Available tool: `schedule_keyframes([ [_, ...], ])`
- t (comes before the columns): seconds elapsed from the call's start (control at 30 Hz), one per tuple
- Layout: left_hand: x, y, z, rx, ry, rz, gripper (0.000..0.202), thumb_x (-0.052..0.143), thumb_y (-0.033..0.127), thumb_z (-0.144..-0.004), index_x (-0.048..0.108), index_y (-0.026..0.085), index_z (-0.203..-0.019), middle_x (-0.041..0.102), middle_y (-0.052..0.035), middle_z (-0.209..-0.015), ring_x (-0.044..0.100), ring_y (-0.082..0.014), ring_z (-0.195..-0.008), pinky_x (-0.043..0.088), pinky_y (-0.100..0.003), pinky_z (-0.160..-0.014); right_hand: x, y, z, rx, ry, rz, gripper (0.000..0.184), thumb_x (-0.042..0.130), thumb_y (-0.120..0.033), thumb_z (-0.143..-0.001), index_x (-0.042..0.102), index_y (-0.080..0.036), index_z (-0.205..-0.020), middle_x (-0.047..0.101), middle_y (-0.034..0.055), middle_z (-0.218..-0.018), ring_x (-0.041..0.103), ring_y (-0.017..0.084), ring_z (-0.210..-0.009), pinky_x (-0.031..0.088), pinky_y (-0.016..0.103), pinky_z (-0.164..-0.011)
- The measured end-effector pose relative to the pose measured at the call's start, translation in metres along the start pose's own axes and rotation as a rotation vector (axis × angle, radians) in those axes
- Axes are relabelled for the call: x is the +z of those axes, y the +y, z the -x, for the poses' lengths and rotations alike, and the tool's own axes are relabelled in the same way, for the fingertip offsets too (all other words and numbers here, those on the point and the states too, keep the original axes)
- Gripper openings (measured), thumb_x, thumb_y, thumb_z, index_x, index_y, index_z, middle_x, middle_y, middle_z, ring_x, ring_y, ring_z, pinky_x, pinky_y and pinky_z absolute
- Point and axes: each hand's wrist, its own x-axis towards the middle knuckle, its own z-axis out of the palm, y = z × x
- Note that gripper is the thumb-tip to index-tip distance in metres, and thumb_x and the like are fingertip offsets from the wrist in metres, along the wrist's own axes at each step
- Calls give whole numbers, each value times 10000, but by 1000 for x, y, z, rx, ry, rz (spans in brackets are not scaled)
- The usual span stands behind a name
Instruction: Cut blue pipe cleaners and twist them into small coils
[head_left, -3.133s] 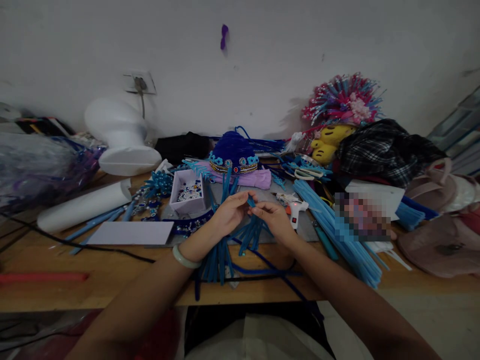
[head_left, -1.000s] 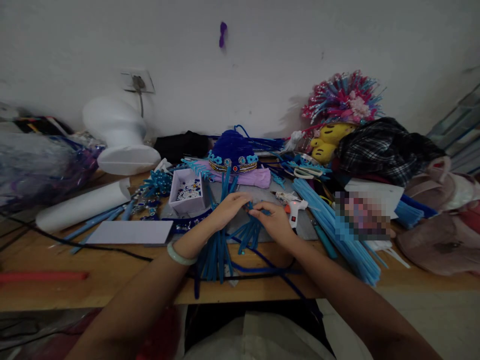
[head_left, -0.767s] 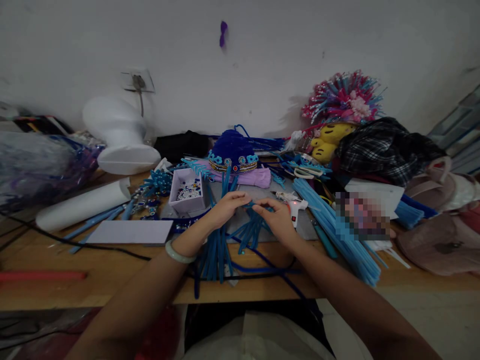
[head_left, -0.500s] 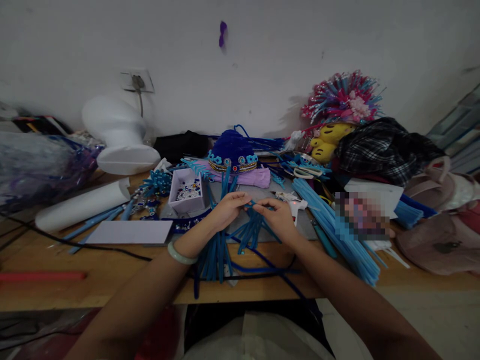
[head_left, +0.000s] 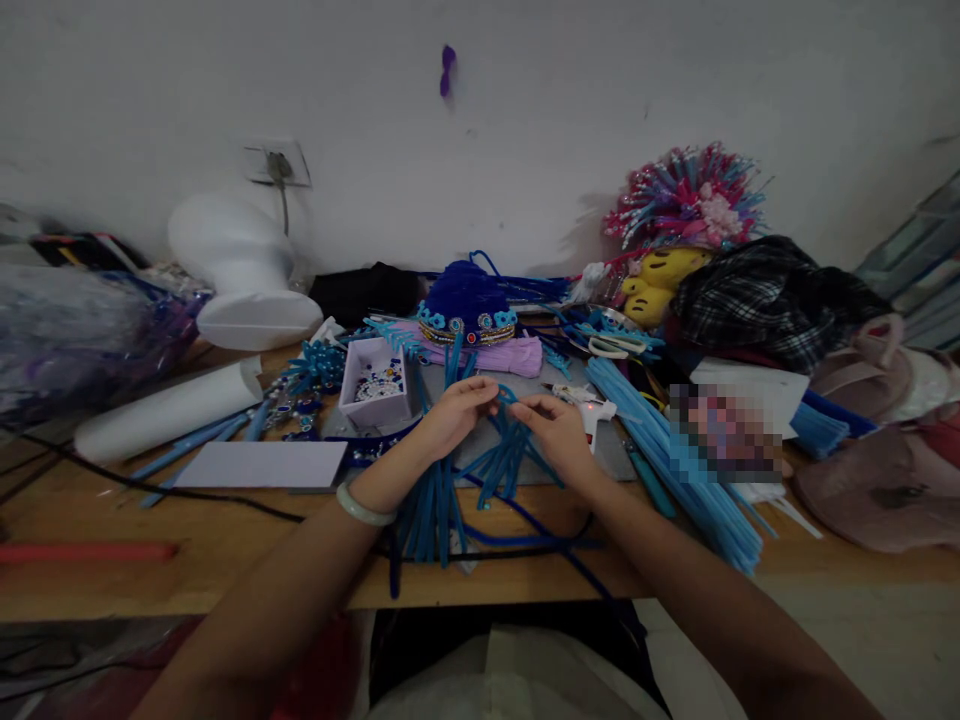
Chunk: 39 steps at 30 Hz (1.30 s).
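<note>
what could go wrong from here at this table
The right hand is close to the glue gun, which shows a red light; if hot, it could burn. The left hand is near the open box of beads; a knock might spill them. The blue strips below the hands overlap and might tangle.

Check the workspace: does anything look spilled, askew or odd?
Nothing appears spilled or damaged; the loose beads sit inside their pale box. The one oddity is a small purple piece on the wall, set apart from everything on the table. Blue strips at the right hand splay, but look undamaged.
</note>
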Motion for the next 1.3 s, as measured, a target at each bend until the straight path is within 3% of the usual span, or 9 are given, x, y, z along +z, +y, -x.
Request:
schedule_keyframes([
  [0.23,-1,0,-1,115,124,-453,207,553,329,-690,527,153,-585,447,41,-508,406,-90,-520,297,-220,-529,0,-3,2,-33,-15,141,147,590,-303,-640,610,-159,-660,616,3,-655,539,137,-647,402,257,-637],
  [0.57,-7,-2,-4,202,191,-698,260,435,357,-758,526,180,-591,475,21,-522,432,-124,-534,330,-240,-558,0,-7,1,-27,-90,231,108,572,-269,-654,614,-174,-682,633,-3,-680,556,145,-673,409,273,-668],
  [0.67,-17,-5,-7,255,195,-1013,219,392,292,-776,576,184,-730,585,-42,-749,506,-181,-748,350,-289,-702,-1,-5,0,-53,-82,256,115,566,-257,-661,633,-187,-722,654,7,-738,573,158,-724,417,289,-701],
  [0.73,-23,-9,-7,199,210,-1338,208,425,241,-744,575,173,-872,582,-95,-927,490,-238,-893,322,-357,-779,-2,-3,-1,-68,-71,260,129,550,-244,-673,642,-192,-747,662,14,-777,580,163,-759,419,296,-721],
  [0.8,-26,-13,-5,108,212,-1620,264,418,199,-729,558,156,-949,557,-134,-1004,466,-282,-946,297,-422,-793,-2,0,-3,-75,-60,250,147,531,-227,-682,646,-195,-768,665,17,-808,581,163,-784,417,300,-741],
  [0.9,-27,-15,1,64,177,-1841,288,363,149,-735,560,141,-945,545,-158,-1026,454,-300,-960,279,-463,-786,-4,1,-5,-71,-53,232,153,537,-234,-679,644,-193,-780,662,16,-814,577,157,-783,413,297,-745],
  [1.17,-34,-4,5,36,260,-1962,304,389,80,-686,588,119,-913,573,-177,-955,456,-303,-958,206,-467,-867,-10,-10,-7,-26,49,279,158,598,-332,-627,608,-176,-653,613,-4,-645,522,137,-633,387,255,-613],
  [1.23,-31,-2,2,127,287,-1830,282,400,101,-698,590,127,-903,569,-166,-972,461,-298,-965,206,-462,-878,-11,-10,-7,-35,54,283,174,592,-349,-629,603,-176,-638,605,-4,-629,511,135,-621,378,250,-599],
  [1.3,-23,-2,-1,226,241,-1537,239,415,178,-734,590,158,-896,580,-125,-962,487,-269,-937,255,-426,-863,-10,-10,-8,-44,50,275,168,583,-345,-636,603,-178,-642,606,-2,-633,510,136,-623,376,250,-599],
])
